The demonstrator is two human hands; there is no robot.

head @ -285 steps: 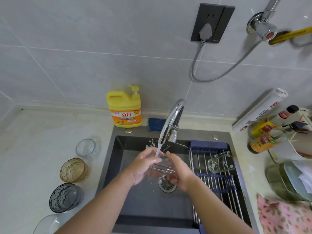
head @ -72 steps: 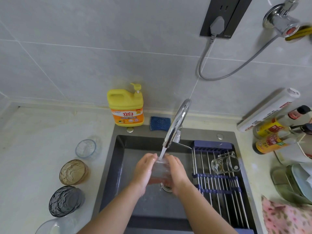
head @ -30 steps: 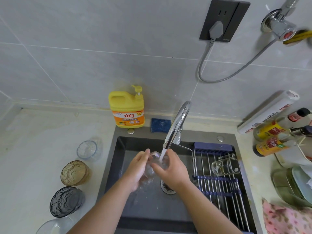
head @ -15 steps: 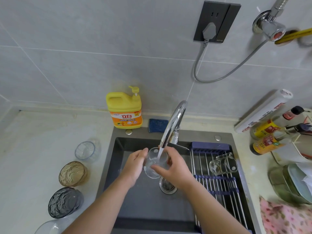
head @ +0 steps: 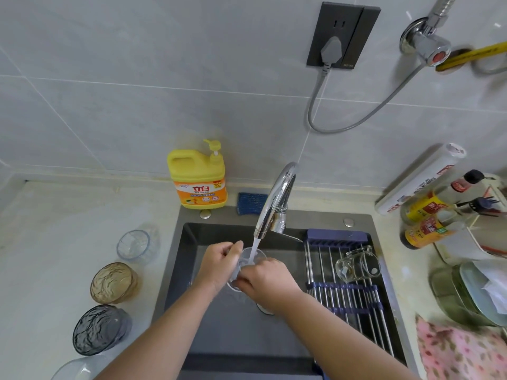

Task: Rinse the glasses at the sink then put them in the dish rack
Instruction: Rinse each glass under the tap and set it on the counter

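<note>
Both hands, left [head: 219,266] and right [head: 267,281], hold a glass [head: 248,263] with curled fingers under the tap [head: 275,200] water.

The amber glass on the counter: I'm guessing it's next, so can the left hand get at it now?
Probably, once freed: the left hand grips the clear glass under the tap, but nothing stands between the sink and the amber glass.

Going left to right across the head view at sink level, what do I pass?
First the amber glass, left hand, clear glass under the tap, right hand, glass mug on the dish rack.
</note>
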